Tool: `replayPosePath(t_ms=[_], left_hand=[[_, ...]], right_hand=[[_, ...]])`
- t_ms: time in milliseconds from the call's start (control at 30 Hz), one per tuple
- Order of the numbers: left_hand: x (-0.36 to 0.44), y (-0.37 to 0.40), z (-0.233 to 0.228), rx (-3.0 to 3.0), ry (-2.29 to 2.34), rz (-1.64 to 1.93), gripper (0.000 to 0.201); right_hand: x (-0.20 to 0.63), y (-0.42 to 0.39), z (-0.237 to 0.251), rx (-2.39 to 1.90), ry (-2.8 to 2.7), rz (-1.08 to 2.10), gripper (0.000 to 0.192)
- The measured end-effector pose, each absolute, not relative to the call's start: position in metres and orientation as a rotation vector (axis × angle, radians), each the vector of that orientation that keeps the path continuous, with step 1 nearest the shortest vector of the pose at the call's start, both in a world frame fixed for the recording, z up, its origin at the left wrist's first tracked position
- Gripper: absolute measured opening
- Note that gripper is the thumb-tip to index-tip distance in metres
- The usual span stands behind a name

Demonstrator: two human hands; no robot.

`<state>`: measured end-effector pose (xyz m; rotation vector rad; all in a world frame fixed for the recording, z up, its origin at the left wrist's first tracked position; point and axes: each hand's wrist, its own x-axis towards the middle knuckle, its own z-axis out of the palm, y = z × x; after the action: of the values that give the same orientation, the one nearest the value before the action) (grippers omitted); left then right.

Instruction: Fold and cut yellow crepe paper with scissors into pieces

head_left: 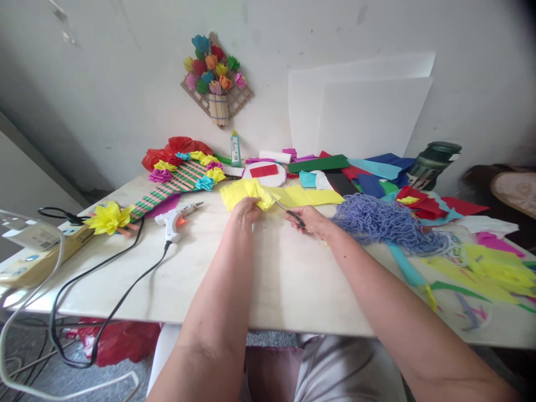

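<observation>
In my left hand is a folded piece of yellow crepe paper, gripped near its lower right edge. My right hand holds a pair of scissors by dark handles, and their blades point up and left to the edge of that paper. Whether the blades are parted I cannot tell. Behind the scissors lies a yellow paper strip, flat on the table. A white oval piece with a red paper rectangle on it rests just beyond the folded paper.
A white glue gun lies left, its black cord running to a power strip. Behind it is a striped green piece decorated with paper flowers. Purple-blue yarn, a dark green jar and paper scraps occupy the right.
</observation>
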<state>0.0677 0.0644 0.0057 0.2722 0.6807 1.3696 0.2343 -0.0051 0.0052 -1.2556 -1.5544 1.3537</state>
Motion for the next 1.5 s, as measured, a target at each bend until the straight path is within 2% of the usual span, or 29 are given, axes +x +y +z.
replayPosePath(t_ms=[700, 1500], left_hand=[[0.069, 0.063, 0.006, 0.398, 0.786, 1.293, 0.026], [0.070, 0.063, 0.001, 0.418, 0.743, 1.272, 0.029]], right_hand=[[0.239, -0.008, 0.012, -1.232, -1.530, 1.426, 0.032], [0.237, -0.001, 0.002, -1.223, -1.441, 1.411, 0.028]])
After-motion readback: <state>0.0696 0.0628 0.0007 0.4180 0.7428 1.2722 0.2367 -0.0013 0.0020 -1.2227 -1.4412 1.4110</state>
